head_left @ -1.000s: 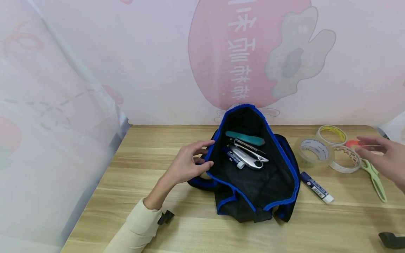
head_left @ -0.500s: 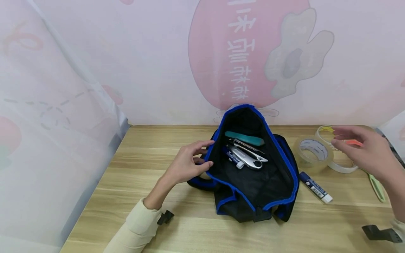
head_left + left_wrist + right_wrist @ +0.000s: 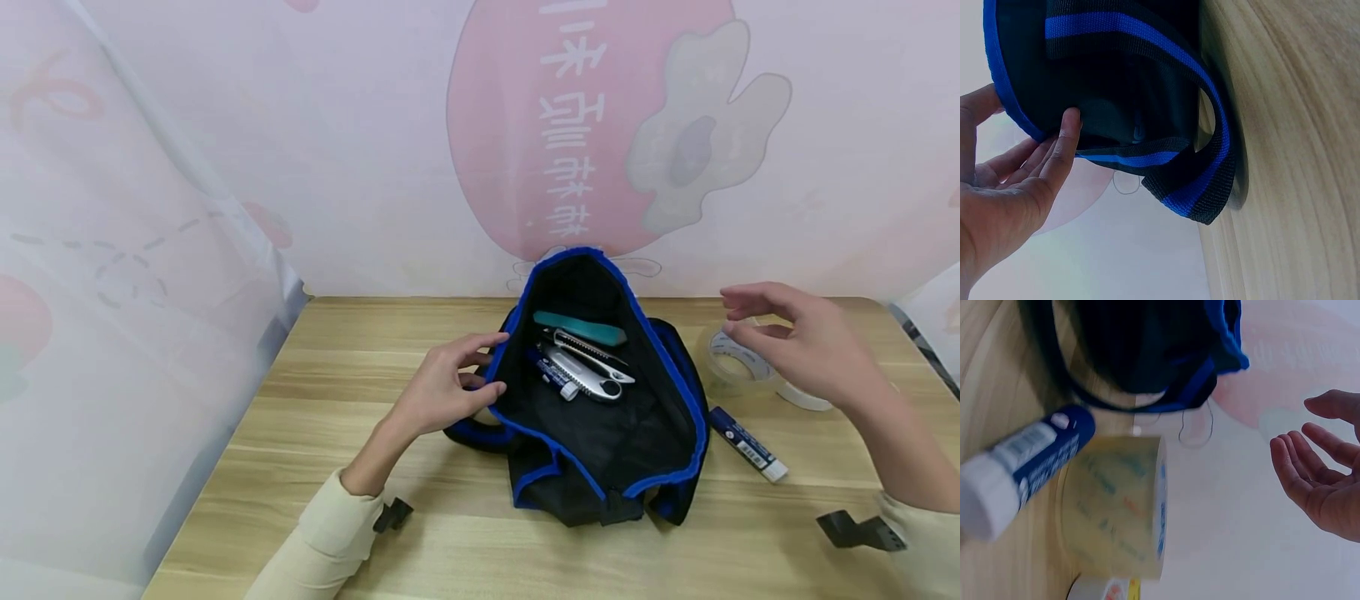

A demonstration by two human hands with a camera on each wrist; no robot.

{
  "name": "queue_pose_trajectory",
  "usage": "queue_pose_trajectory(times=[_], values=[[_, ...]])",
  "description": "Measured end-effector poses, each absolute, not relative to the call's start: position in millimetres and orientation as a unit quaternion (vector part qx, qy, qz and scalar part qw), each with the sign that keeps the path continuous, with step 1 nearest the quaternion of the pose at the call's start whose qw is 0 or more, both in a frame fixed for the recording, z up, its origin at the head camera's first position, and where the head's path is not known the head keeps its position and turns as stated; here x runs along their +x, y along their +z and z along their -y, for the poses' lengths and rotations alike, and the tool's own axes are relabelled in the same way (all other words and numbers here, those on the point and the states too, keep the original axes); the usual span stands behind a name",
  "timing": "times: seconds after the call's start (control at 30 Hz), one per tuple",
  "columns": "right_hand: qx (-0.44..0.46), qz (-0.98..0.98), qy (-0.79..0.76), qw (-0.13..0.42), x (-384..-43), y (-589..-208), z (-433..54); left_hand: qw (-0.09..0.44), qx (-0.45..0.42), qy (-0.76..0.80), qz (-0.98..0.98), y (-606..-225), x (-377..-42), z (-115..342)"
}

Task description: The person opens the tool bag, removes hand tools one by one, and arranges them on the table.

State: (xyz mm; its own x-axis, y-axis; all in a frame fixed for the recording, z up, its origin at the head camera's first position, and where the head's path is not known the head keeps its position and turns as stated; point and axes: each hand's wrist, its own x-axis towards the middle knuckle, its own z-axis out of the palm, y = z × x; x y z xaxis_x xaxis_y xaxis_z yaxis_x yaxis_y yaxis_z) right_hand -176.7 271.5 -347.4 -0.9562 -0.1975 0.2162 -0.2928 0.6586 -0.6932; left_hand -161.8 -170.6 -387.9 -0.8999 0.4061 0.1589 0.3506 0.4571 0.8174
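Note:
A black bag with blue trim (image 3: 622, 442) stands open-mouthed at the table's middle. My left hand (image 3: 453, 383) holds its left rim between thumb and fingers; the left wrist view shows this hand (image 3: 1022, 181) at the blue-edged rim. Inside lie a teal tool (image 3: 579, 327), a silver utility knife (image 3: 581, 371), a slimmer black-and-white cutter (image 3: 588, 350) and a blue glue stick (image 3: 551, 375). My right hand (image 3: 806, 342), fingers loosely bent with nothing between them, hovers over a clear packing tape roll (image 3: 723, 379). The right wrist view shows this hand (image 3: 1325, 462) apart from the tape roll (image 3: 1110, 506).
Right of the bag lies another blue glue stick (image 3: 748, 444) with a white end. A white tape roll (image 3: 806, 398) is mostly hidden behind my right hand. A strap loop (image 3: 1210, 144) sticks out from the bag's side. Behind the table (image 3: 337, 350) hangs a printed curtain (image 3: 337, 150).
My right hand has moved left from near the green scissors to above the clear packing tape, now covering the other rolls. My left hand has stayed on the bag's rim.

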Motion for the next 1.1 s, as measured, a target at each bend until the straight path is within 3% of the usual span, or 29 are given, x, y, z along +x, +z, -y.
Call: queue_pose_trajectory(times=[0.6,1.1], values=[[0.273,0.889,0.368,0.012,-189.3,-338.8,-189.3,0.027,0.227,0.474,-0.851,-388.1,-162.8,170.7],[0.332,0.876,0.343,-0.071,-217.0,-367.8,-130.1,0.031,0.228,0.482,-0.845,-387.9,-163.0,171.7]])
